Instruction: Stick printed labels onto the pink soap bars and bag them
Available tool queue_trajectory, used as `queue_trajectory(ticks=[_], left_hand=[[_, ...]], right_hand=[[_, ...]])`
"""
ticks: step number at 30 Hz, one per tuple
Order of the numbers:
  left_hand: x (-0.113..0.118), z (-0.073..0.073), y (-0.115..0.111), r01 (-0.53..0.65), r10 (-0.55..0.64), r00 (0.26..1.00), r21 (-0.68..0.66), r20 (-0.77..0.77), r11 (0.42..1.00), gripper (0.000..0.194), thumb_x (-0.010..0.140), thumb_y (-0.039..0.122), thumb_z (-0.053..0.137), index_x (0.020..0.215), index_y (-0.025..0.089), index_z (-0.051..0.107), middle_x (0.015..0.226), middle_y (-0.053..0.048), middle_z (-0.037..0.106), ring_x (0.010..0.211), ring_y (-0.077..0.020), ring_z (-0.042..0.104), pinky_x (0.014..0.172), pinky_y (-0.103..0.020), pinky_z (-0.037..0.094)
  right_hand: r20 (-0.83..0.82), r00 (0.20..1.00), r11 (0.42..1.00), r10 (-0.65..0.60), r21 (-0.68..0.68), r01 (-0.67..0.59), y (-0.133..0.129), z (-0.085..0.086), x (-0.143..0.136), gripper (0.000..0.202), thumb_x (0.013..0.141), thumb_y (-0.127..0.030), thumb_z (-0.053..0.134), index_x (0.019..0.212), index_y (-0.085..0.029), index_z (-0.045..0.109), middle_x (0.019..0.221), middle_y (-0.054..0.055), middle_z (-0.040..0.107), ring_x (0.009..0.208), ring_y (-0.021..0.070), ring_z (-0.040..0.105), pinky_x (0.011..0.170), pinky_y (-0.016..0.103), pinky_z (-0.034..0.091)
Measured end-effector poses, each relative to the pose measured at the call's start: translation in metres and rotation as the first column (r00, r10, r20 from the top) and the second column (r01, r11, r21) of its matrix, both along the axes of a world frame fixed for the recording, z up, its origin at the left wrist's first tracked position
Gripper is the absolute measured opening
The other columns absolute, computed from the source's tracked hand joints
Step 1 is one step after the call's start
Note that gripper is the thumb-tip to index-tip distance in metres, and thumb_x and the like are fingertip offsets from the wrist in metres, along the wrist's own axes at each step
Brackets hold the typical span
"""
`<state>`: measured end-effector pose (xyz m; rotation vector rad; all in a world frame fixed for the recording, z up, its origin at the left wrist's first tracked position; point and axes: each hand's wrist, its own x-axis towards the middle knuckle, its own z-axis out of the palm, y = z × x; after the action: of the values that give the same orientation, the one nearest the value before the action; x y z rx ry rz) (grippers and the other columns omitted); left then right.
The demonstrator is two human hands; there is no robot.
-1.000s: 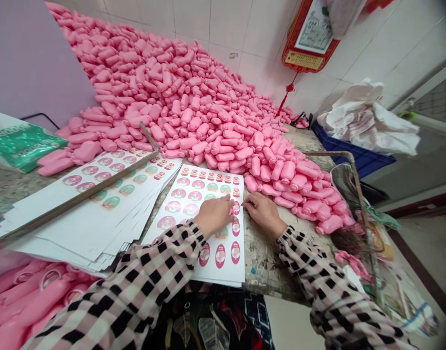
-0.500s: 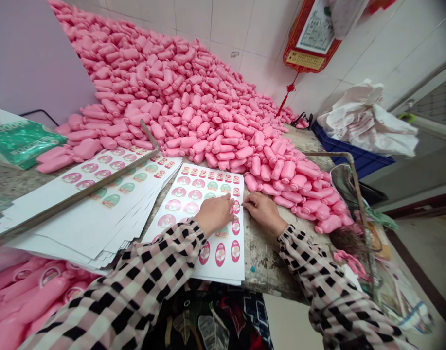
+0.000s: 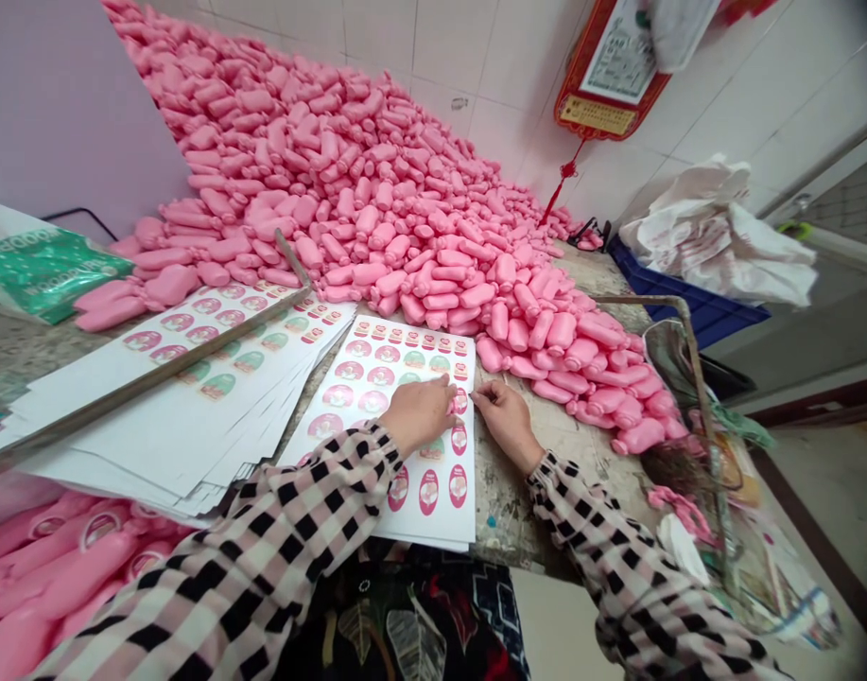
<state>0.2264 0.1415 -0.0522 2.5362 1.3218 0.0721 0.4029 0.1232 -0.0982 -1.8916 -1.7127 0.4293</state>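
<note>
Right hand [image 3: 502,416] has turned slightly, now at the 3 o'clock edge of the sticker sheet [image 3: 376,388], long axis roughly 12-to-6, nearer left hand [image 3: 420,413] resting on it; hands apart, grips indeterminable.

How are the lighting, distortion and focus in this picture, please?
Head view: soft light with mild sheen on pink pieces; head view: edges look stretched, top right corner dark; head view: designs on the printed sheet distinguishable, smallest lettering unreadable.
</note>
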Motion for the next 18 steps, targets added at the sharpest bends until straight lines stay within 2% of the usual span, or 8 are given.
queue_trajectory(ticks=[8, 14, 18], left_hand=[[-0.001, -0.002, 0.000, 0.006, -0.006, 1.000, 0.012, 0.003, 1.000, 0.041, 0.079, 0.044, 0.057, 0.115, 0.025, 0.056, 0.133, -0.008, 0.051, 0.099, -0.0292, 0.061, 0.073, -0.037, 0.047], [0.000, -0.003, 0.001, 0.005, -0.005, 1.000, 0.004, -0.004, 1.000, 0.045, 0.079, 0.046, 0.056, 0.119, 0.026, 0.054, 0.133, -0.008, 0.050, 0.101, -0.0292, 0.060, 0.076, -0.038, 0.046], [0.000, -0.004, 0.001, 0.005, -0.005, 1.000, 0.002, -0.006, 1.000, 0.045, 0.079, 0.047, 0.056, 0.118, 0.025, 0.054, 0.133, -0.008, 0.050, 0.100, -0.0289, 0.060, 0.075, -0.037, 0.046]], right_hand=[[0.047, 0.999, 1.000, -0.018, 0.003, 0.018, 0.012, 0.010, -0.007, 0.017, 0.079, -0.032, 0.051, 0.075, -0.021, 0.062, 0.078, 0.001, 0.066, 0.072, 0.0164, 0.057, 0.063, 0.027, 0.036], [0.068, 0.997, 0.999, 0.038, -0.018, -0.036, 0.012, 0.016, -0.003, 0.017, 0.080, -0.033, 0.051, 0.078, -0.021, 0.063, 0.084, 0.001, 0.067, 0.077, 0.0168, 0.057, 0.065, 0.027, 0.036], [0.066, 0.993, 0.994, 0.094, -0.062, -0.090, 0.009, 0.020, 0.006, 0.015, 0.077, -0.033, 0.055, 0.073, -0.021, 0.062, 0.078, 0.001, 0.066, 0.071, 0.0163, 0.056, 0.061, 0.026, 0.035]])
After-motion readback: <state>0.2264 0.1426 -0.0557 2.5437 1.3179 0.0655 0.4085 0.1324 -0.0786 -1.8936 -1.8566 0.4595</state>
